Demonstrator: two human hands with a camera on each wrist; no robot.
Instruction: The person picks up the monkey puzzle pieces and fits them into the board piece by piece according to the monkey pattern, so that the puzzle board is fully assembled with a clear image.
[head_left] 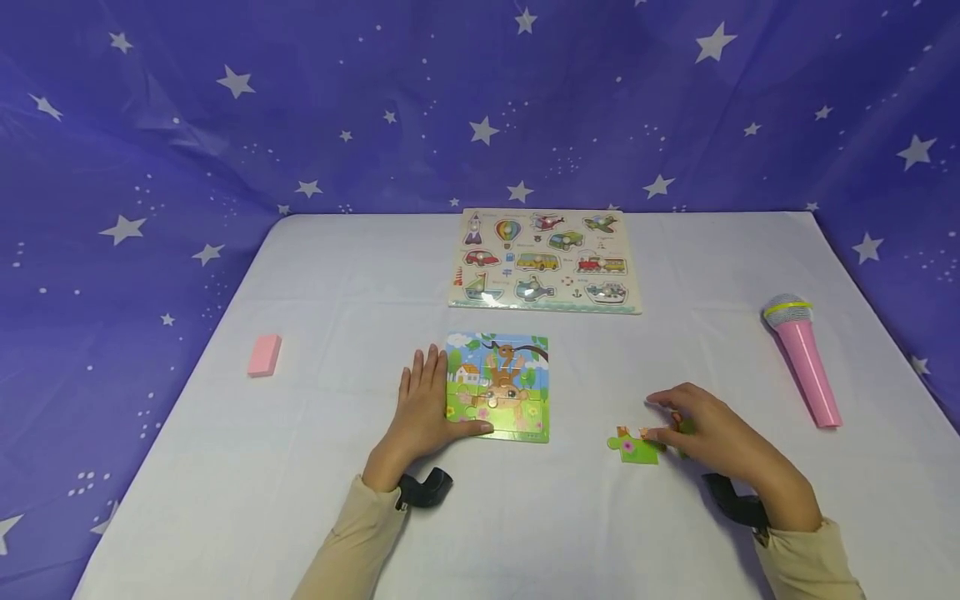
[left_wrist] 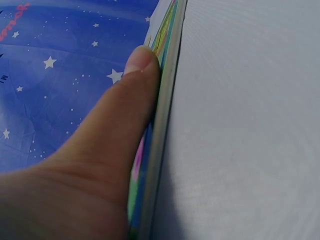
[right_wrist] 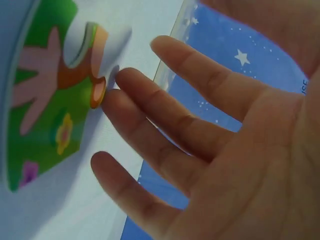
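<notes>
A square jigsaw puzzle (head_left: 498, 387) with a brown cartoon animal, a house and green grass lies on the white table. My left hand (head_left: 423, 408) rests along its left side with fingers straight, the thumb on its lower edge. The left thumb (left_wrist: 120, 105) also lies along the puzzle's edge in the left wrist view. On the right, my right hand (head_left: 708, 429) hovers over loose green puzzle pieces (head_left: 636, 450), partly hiding them. Close up in the right wrist view, a puzzle piece (right_wrist: 45, 95) appears beside the loosely extended fingertips; the right thumb tip is hidden there.
Behind the puzzle lies a vehicle picture board (head_left: 545, 261). A pink microphone (head_left: 806, 358) with a grey head lies at the right, and a pink block (head_left: 264, 356) at the left. A purple star-patterned cloth (head_left: 420, 92) hangs at the back and sides.
</notes>
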